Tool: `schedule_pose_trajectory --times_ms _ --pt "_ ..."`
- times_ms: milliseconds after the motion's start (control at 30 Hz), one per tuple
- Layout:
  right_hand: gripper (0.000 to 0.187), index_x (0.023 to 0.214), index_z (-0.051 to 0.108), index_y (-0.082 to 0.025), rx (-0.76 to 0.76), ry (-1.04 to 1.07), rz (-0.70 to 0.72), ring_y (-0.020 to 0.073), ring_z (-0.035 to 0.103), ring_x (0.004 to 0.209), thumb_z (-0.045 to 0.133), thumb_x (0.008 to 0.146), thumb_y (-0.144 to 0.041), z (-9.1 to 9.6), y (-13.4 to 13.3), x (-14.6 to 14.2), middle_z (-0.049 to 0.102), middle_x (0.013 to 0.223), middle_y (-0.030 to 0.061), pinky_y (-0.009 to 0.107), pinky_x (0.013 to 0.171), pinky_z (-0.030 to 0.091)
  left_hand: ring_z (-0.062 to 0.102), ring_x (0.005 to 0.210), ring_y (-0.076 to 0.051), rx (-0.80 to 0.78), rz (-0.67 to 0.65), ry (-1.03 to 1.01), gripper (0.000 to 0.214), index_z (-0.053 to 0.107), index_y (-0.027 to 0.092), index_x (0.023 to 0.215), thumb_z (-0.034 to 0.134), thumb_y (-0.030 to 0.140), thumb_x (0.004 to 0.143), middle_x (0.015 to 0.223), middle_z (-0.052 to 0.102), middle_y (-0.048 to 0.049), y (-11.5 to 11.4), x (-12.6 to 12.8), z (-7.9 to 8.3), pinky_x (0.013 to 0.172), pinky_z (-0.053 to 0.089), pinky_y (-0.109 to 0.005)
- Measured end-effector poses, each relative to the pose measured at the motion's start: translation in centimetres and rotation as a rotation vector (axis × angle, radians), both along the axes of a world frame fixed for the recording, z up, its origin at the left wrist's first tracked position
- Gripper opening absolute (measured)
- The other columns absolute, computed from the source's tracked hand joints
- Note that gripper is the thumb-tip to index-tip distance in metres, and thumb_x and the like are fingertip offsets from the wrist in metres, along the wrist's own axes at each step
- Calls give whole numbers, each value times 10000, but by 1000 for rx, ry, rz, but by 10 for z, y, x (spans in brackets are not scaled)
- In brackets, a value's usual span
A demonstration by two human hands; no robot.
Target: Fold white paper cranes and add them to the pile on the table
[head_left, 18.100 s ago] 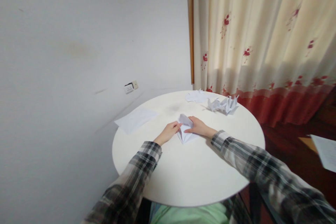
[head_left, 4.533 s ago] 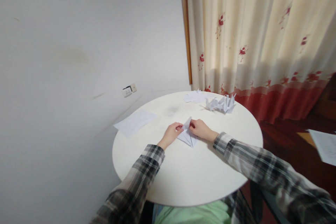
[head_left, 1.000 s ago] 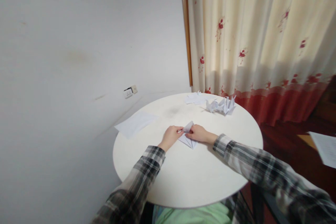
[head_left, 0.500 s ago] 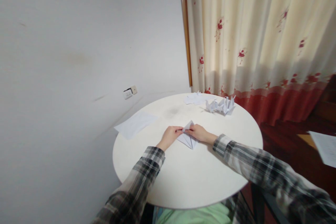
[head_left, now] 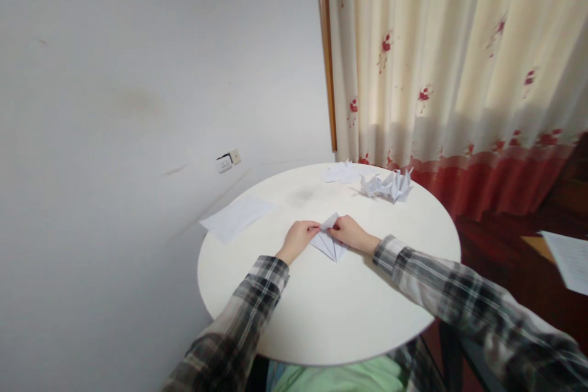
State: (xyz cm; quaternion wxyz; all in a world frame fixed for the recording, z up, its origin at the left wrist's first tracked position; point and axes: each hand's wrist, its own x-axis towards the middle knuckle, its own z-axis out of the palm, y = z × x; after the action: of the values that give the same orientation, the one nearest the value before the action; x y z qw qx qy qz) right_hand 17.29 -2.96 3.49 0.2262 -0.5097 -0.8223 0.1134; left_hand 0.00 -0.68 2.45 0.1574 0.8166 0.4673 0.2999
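Observation:
A folded sheet of white paper [head_left: 327, 245] lies on the round white table, its near corner pointing toward me and crease lines running to that corner. My left hand [head_left: 301, 237] pinches its left edge between thumb and fingers. On the opposite side my right hand [head_left: 350, 233] grips the paper with bent fingers. Between the hands an upper flap stands up from the sheet. The fingertips partly cover the folds there.
Several folded paper cranes [head_left: 388, 185] stand at the table's back right. Behind them lie more white papers [head_left: 342, 172]. A flat sheet [head_left: 236, 218] overhangs the left edge of the table [head_left: 316, 318]. A wall socket [head_left: 224, 163] and a flowered curtain [head_left: 413, 61] are beyond.
My right fingers have shifted slightly on the paper, and the upper flap between the hands shows a little differently. My left hand stays nearly in place.

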Motion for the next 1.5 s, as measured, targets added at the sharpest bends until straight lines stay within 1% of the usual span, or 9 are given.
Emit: schedule_pose_trajectory --times_ms 267,500,700,800,867,1000,1133,1333,1500 --pt "227 710 631 -105 10 -49 -26 95 502 521 464 766 -249 0 0 -1 625 640 56 184 474 298 563 634 -136 51 90 80 158 672 186 774 563 268 692 691 660 -10 -3 0 2 571 384 -208" --pt "239 734 627 -125 23 -140 -44 126 552 609 455 774 -285 -1 -2 -1 639 708 73 195 517 321 573 656 -129 -5 52 1 140 667 176 744 566 256 688 733 667 -16 1 0 -1 608 398 -211" --pt "235 758 630 -135 16 -169 -23 130 556 634 446 776 -279 2 -4 -1 641 724 64 199 523 313 536 587 -118 19 91 27 139 647 161 686 583 282 659 644 628 -3 2 -1 0 552 379 -205" --pt "232 757 637 -145 20 -166 -24 129 555 630 445 774 -276 3 -4 -1 640 710 54 203 512 300 518 561 -113 36 74 29 138 641 158 679 576 279 665 608 606 3 3 -2 -1 533 370 -203" --pt "226 766 642 -156 33 -167 -13 129 555 632 447 774 -271 4 -5 -1 641 709 47 206 512 296 523 576 -116 30 59 24 134 644 159 690 565 267 675 617 610 1 4 -3 -2 551 378 -206" --pt "230 787 643 -161 67 -158 10 132 557 647 439 785 -270 4 -6 0 644 734 46 209 529 307 559 680 -138 -32 25 -17 154 653 162 745 522 234 708 714 645 -19 4 -3 0 640 412 -225" --pt "266 782 638 -146 53 -167 1 130 561 656 407 810 -274 4 -5 1 642 742 59 204 548 320 575 759 -146 -62 -43 -68 171 655 166 781 498 207 728 786 660 -28 3 -3 1 716 421 -240" --pt "285 794 632 -142 60 -168 16 133 559 662 388 824 -285 2 -4 2 644 762 72 202 558 324 565 686 -127 -3 -42 -104 133 650 152 759 550 202 688 751 646 -21 4 -3 -3 658 426 -222" --pt "319 742 642 -145 91 -162 16 129 550 608 391 817 -327 1 -4 1 641 690 63 209 517 296 556 658 -119 32 -33 -82 107 647 149 717 551 183 682 715 636 -17 2 -4 -3 628 420 -214"
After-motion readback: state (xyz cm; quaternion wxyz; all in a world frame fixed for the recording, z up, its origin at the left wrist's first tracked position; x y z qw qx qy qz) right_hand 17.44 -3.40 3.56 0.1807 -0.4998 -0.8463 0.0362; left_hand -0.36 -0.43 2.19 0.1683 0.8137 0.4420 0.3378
